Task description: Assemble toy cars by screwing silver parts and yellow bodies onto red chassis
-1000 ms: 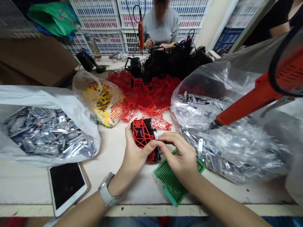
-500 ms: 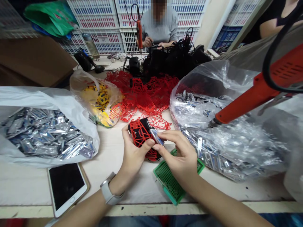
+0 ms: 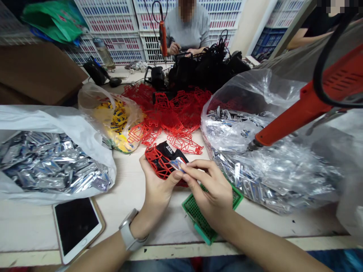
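Note:
My left hand (image 3: 159,185) is closed round a toy car body (image 3: 160,160), black with a red lattice frame, held tilted above the table. Between the thumb and fingers of my right hand (image 3: 211,185) is a small shiny silver-and-blue panel (image 3: 177,163), pressed against the side of the car body. The left thumb tip meets the panel's lower edge. Part of the car is hidden behind my fingers. Under my right hand lies a green perforated tray (image 3: 195,206).
Bags of silver pieces stand left (image 3: 56,162) and right (image 3: 272,181). Behind are a bag of yellow parts (image 3: 117,117), red lattice frames (image 3: 176,113) and black parts (image 3: 195,71). An orange electric screwdriver (image 3: 297,109) hangs right; a tablet (image 3: 78,226) lies left. A co-worker (image 3: 187,30) sits opposite.
The car body has turned in my left hand, showing more of its black side with white markings. The silver panel has shifted slightly left and tilted flatter against it.

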{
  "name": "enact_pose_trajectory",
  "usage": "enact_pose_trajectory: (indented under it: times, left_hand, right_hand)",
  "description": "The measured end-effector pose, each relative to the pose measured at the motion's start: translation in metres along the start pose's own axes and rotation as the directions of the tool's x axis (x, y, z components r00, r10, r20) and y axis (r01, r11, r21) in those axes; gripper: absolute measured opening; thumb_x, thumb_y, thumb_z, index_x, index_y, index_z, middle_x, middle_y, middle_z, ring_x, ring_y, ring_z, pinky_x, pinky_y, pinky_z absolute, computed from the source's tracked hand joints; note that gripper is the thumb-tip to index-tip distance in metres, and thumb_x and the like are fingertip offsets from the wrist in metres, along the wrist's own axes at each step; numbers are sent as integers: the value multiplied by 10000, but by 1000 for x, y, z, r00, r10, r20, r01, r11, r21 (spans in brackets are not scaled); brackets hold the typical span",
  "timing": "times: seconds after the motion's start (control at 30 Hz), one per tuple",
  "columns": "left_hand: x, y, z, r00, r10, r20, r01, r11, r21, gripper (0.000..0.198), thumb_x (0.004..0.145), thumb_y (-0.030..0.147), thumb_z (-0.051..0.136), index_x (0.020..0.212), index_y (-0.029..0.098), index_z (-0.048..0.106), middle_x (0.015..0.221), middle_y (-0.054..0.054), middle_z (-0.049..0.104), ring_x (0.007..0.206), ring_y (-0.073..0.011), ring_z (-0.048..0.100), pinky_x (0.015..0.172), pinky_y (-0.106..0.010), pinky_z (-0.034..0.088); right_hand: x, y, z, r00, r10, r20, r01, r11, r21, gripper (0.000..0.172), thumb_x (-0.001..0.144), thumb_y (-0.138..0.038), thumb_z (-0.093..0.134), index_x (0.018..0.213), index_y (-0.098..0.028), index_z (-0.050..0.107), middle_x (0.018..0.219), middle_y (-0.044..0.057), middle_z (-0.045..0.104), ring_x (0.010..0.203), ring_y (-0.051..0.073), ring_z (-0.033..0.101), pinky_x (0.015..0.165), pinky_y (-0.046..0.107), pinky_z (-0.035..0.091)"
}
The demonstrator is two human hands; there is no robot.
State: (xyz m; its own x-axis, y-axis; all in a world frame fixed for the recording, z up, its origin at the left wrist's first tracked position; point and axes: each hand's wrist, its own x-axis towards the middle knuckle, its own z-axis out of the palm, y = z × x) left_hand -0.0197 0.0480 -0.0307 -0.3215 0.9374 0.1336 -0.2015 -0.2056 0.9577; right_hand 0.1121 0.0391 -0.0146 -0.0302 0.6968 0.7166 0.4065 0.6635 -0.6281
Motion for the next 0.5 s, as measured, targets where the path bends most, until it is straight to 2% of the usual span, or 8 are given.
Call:
enact_pose_trajectory:
  times: [0.17,0.37,0.5]
  left_hand:
    - [-2,-6,-1,1000,11,-11,-11,999,-48,793,641,557,924,1182,274,419,1059,-2,625,906,-157,659,828,-280,540]
    - [-4,-2,1,1000,4,-14,-5,999,-50,791,634,537,934,1189,271,437,1077,-9,637,931,-159,664,852,-279,542]
    - [-7,0,2,999,-40,21,42,994,-99,697,729,424,905,1226,289,437,1078,6,654,940,-145,678,867,-265,545]
  right_hand:
    - [1,-1,-1,999,7,-33,-8,1000,-23,241,972,-129,644,1135,-258,768,978,65,730,881,185,728,738,310,653]
    - [0,1,0,1000,-12,-21,12,1000,-24,254,964,-106,641,1129,-255,763,986,68,732,907,200,724,765,346,642]
    - [-1,1,2,998,-50,-35,48,998,-52,221,955,-92,644,1099,-227,744,976,76,720,897,199,702,755,351,614]
